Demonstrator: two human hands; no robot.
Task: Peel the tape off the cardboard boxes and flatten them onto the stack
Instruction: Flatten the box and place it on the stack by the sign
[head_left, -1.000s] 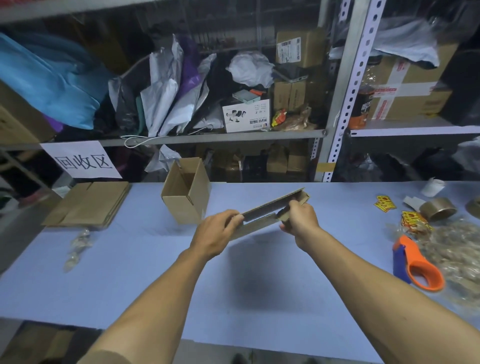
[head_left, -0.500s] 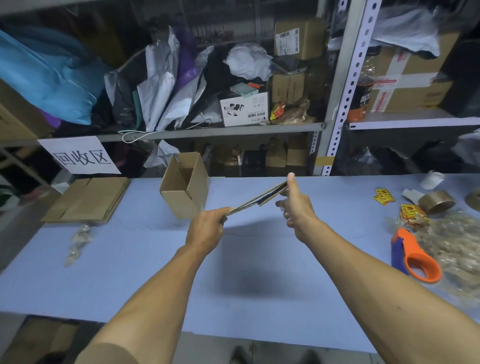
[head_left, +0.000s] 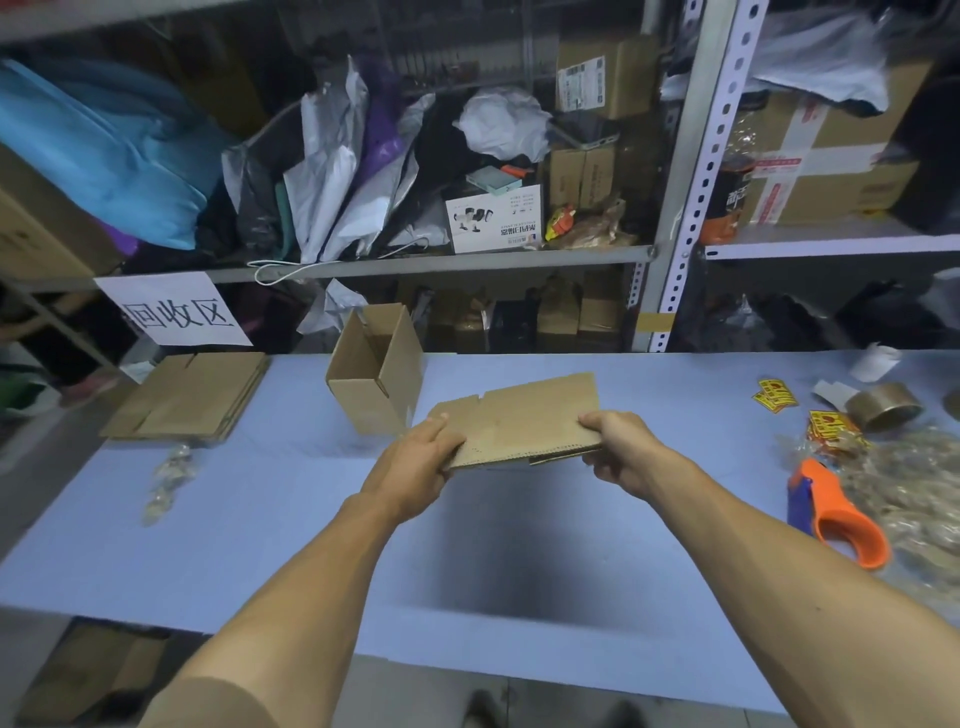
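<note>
Where hands grip, flattened box spans between.

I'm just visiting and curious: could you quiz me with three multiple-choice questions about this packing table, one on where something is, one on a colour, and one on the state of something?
1. Where does the stack of flattened brown cardboard lie on the pale blue table?
A. far left, below the white paper sign
B. far right, beside the tape roll
C. at the near edge, between the arms

2. What colour is the handle of the plastic tape dispenser?
A. green
B. orange
C. white

3. In what state is the brown cardboard box held between the left hand and the right hand?
A. sealed shut with tape
B. standing open and upright
C. pressed flat

Answers: 1 A, it rests just under the white paper sign. 2 B, the handle is bright orange with a blue part behind. 3 C, it shows as a thin flat panel gripped at both ends.
</note>
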